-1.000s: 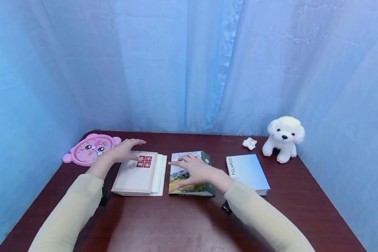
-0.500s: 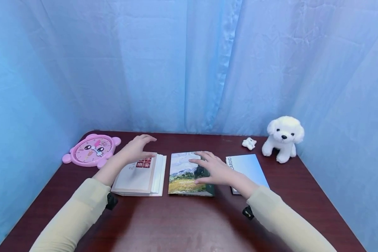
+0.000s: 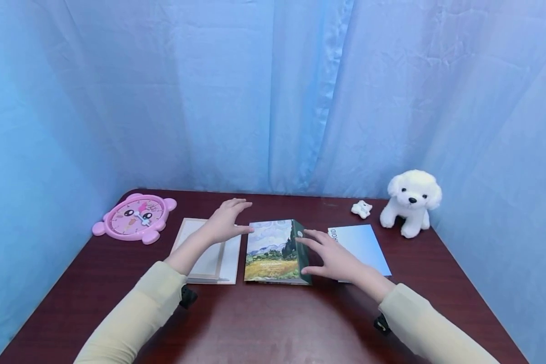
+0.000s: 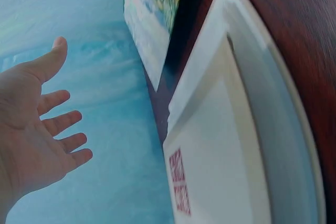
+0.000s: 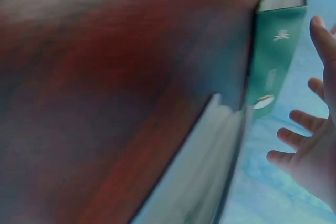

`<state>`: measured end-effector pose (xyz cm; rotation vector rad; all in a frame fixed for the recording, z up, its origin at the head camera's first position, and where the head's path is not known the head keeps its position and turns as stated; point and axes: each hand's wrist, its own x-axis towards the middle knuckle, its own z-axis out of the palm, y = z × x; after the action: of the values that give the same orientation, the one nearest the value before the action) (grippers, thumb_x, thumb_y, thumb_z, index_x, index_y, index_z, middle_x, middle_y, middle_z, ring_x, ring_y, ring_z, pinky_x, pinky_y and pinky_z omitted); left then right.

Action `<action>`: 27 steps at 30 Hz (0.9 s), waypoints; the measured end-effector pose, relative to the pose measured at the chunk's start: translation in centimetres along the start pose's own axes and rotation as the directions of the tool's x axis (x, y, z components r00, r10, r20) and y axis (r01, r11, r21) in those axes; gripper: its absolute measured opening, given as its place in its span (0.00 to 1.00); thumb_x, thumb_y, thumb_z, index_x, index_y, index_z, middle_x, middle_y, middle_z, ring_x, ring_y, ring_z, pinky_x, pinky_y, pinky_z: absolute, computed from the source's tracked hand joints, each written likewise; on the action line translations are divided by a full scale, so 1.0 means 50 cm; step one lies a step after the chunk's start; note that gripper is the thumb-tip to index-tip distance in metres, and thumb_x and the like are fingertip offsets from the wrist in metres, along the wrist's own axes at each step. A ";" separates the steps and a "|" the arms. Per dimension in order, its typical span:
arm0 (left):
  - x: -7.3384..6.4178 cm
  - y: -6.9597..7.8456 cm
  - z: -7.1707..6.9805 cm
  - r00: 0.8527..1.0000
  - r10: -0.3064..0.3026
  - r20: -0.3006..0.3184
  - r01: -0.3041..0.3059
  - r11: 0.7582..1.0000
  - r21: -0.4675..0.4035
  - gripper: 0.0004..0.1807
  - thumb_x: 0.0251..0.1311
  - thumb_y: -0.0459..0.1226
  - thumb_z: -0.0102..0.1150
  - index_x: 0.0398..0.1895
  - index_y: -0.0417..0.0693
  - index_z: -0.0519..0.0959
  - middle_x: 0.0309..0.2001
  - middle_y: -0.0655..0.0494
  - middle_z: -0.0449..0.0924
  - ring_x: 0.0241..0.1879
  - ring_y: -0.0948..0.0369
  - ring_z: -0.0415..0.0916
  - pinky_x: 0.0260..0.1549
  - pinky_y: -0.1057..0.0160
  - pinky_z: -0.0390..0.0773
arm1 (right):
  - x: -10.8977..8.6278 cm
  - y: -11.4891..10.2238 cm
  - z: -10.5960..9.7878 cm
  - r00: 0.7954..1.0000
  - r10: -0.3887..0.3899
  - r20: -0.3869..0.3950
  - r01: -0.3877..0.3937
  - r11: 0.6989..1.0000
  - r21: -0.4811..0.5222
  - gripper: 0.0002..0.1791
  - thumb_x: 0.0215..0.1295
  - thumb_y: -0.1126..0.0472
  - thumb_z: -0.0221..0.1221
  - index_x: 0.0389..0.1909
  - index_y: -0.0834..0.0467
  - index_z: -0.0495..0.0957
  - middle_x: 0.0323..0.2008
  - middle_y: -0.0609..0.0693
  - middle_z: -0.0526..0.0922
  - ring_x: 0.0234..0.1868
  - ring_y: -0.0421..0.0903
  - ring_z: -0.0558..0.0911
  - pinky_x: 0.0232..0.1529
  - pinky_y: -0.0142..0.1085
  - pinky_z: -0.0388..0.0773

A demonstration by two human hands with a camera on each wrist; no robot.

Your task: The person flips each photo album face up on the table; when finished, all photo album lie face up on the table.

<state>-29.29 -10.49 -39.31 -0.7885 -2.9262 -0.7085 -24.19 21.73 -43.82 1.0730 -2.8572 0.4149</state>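
Observation:
A photo album [image 3: 271, 255] with a painted landscape cover and green spine lies in the middle of the table. Over the cream album [image 3: 205, 268] on the left, my left hand [image 3: 225, 222] hovers with fingers spread, its thumb near the landscape album's left edge. My right hand [image 3: 334, 255] is at the landscape album's spine side, fingers apart; whether they touch it I cannot tell. Partly behind that hand lies the blue-and-white album [image 3: 366, 247]. In the right wrist view the green spine [image 5: 275, 59] stands beside the open fingers. Neither hand holds anything.
A pink clock [image 3: 134, 217] with a cartoon face lies at the back left of the dark red table [image 3: 273, 323]. At the back right sit a white plush dog [image 3: 411, 202] and a small white star-shaped item [image 3: 361, 209]. Blue curtains [image 3: 227, 101] hang behind.
My left hand has moved right across the cream album toward the landscape album. My right hand has drawn back right, from over the landscape album to its spine side. The albums stay put.

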 end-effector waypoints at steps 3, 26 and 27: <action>0.010 0.016 0.017 1.000 0.005 0.014 -0.005 1.000 -0.013 0.41 0.56 0.50 0.64 0.70 0.46 0.61 0.70 0.44 0.57 0.71 0.45 0.48 0.66 0.42 0.53 | -0.014 0.010 0.011 0.999 0.039 -0.006 -0.039 0.999 -0.002 0.44 0.53 0.35 0.62 0.69 0.48 0.62 0.69 0.58 0.60 0.68 0.58 0.62 0.61 0.56 0.64; 0.112 0.044 0.142 0.984 0.023 0.178 -0.028 0.999 0.025 0.43 0.50 0.57 0.66 0.67 0.47 0.67 0.65 0.51 0.68 0.62 0.49 0.62 0.60 0.48 0.63 | -0.039 0.027 0.055 0.999 0.030 0.029 -0.028 0.997 -0.079 0.48 0.48 0.28 0.60 0.69 0.45 0.61 0.62 0.55 0.71 0.62 0.53 0.69 0.63 0.55 0.62; 0.114 0.044 0.144 0.983 0.021 0.183 -0.025 0.999 0.021 0.43 0.49 0.57 0.66 0.66 0.46 0.67 0.65 0.51 0.68 0.61 0.49 0.62 0.60 0.49 0.63 | -0.039 0.027 0.056 0.999 0.031 0.028 -0.029 0.996 -0.079 0.49 0.48 0.28 0.60 0.69 0.45 0.61 0.61 0.55 0.71 0.62 0.53 0.69 0.63 0.55 0.62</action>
<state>-32.57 -3.00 -44.00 -0.9307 -3.0749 -0.6306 -23.49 23.18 -47.11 1.0329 -2.8912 0.2882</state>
